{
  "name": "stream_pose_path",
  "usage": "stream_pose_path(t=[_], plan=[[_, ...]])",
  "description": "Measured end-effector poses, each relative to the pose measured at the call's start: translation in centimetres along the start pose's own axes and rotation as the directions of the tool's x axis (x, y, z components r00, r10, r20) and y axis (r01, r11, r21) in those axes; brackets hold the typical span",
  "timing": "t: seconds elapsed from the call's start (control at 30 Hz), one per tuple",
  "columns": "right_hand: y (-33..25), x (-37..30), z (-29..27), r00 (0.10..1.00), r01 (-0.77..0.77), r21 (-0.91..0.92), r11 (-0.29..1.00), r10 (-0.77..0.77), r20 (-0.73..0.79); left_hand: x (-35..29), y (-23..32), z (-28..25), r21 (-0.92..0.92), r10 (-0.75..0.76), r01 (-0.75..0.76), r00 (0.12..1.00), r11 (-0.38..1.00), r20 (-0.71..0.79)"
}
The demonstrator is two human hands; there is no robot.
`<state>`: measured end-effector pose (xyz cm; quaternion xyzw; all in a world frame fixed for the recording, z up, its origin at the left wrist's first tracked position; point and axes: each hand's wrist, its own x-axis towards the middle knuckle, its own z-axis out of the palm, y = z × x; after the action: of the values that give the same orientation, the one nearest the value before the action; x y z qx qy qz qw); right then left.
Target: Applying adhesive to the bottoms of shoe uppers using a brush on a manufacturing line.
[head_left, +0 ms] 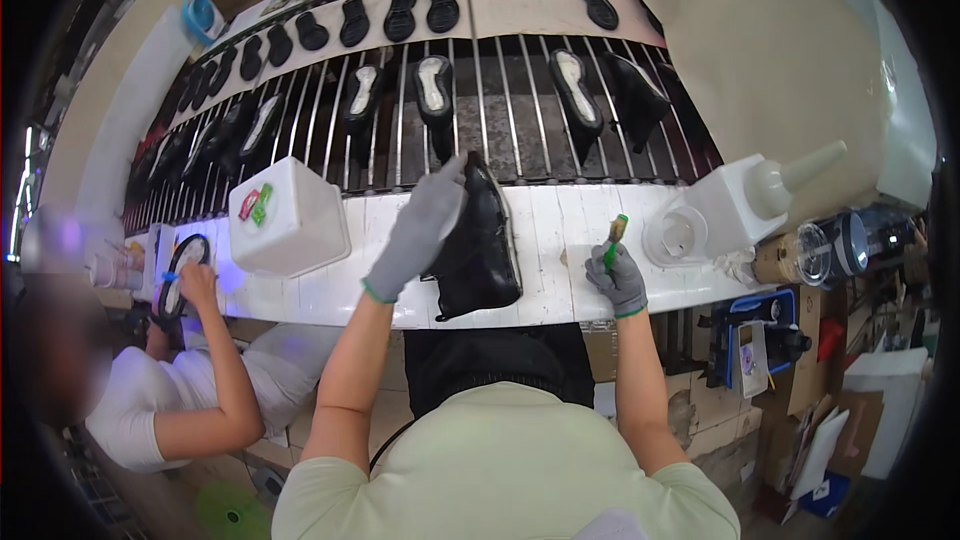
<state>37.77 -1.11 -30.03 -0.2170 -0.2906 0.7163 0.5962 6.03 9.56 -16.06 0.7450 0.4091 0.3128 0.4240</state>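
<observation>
A shiny black boot (478, 250) lies on the white worktop in front of me, its shaft end toward me and its narrow end toward the rollers. My left hand (420, 225), in a grey glove, grips the boot along its left side, with fingertips near the narrow far end. To the right of the boot, my gloved right hand (620, 283) is closed around a small green-handled brush (617, 228). The brush is held up, apart from the boot.
Beyond the worktop (380, 240), black boots with pale soles (433, 85) rest on a roller conveyor (490, 120); black outsoles (400, 15) line a shelf behind. A white box (285, 220) stands left, a white container (735, 200) right. A co-worker (190, 380) handles a sole at left.
</observation>
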Motion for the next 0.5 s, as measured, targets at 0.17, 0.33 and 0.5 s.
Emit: stream_pose_path(t=[0.17,0.33,0.5], plan=[[0.5,0.2,-1.6,0.998,-0.019,0.058,0.998,0.016,0.054,-1.0,8.8,-2.0,-0.777,0.211,-0.023,0.967,0.629,0.142],[0.1,-0.2,-1.5,1.0,-0.021,0.049,0.999,0.022,-0.007,-2.9,14.5,-2.6,-0.766,0.557,-0.249,0.814,0.593,0.166],[0.4,0.4,-1.4,0.996,-0.091,0.025,0.996,0.091,0.006,-2.6,13.9,-2.0,-0.747,0.552,-0.259,0.816,0.612,0.169]])
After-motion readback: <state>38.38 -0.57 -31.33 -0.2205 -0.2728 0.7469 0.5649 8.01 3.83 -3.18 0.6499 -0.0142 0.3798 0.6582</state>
